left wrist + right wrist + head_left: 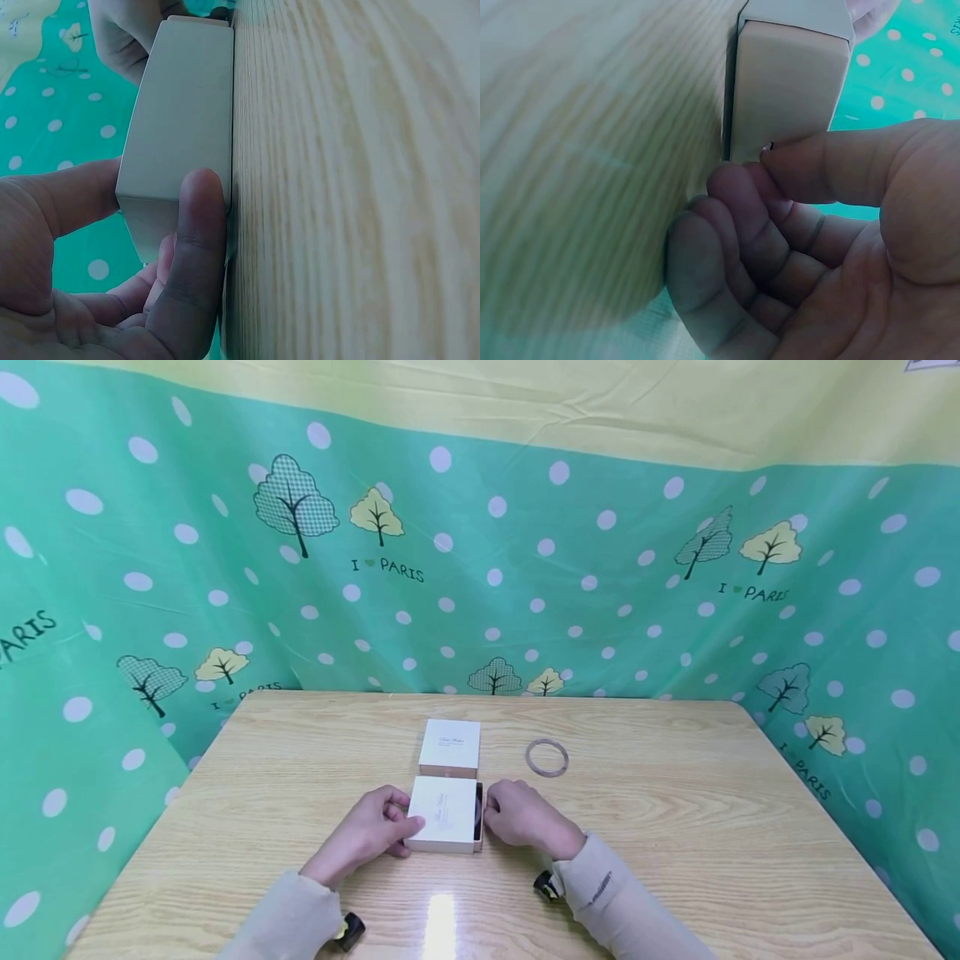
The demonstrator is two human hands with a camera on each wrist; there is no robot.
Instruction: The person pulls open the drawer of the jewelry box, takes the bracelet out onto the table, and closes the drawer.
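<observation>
A white drawer-style gift box (441,814) with small print lies on the table, its inner drawer (479,843) out a little on the right. Part of a grey curved thing shows in the dark gap of that drawer. My left hand (369,828) holds the box's outer sleeve (180,105) at its left end, thumb on top and fingers along the side. At the drawer's end face (787,86), my right hand (525,814) has thumb and index finger pinched together, the other fingers curled. What lies between those fingertips is hidden.
Directly behind stands a second white box (450,745) with a pinkish front. A thin greyish bangle (547,758) lies to its right on the wood-grain table (675,793). Green dotted cloth (465,560) hangs along the back and sides.
</observation>
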